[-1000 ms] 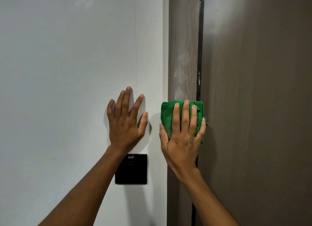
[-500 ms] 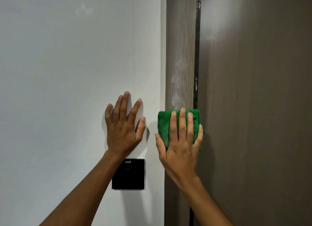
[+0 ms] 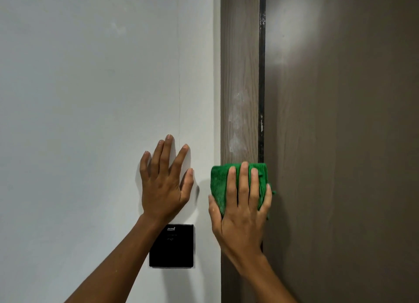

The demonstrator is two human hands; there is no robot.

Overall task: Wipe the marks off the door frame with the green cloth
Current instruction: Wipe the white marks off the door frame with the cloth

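A wood-grain door frame point(image 3: 239, 64) runs vertically through the middle of the view. Whitish smudge marks point(image 3: 235, 119) show on it above the cloth. My right hand point(image 3: 242, 209) presses a folded green cloth point(image 3: 218, 184) flat against the frame, fingers spread over it. The cloth's top edge lies just below the lowest smudge. My left hand point(image 3: 164, 184) rests flat and open on the white wall point(image 3: 90, 121), fingers apart, holding nothing.
A black square panel point(image 3: 179, 250) is fixed to the wall just below my left wrist. A dark gap point(image 3: 261, 76) separates the frame from the brown door point(image 3: 340, 144) on the right.
My right hand has slid the green cloth a little down the frame, exposing more of the smudges above it. My left hand stays pressed on the wall.
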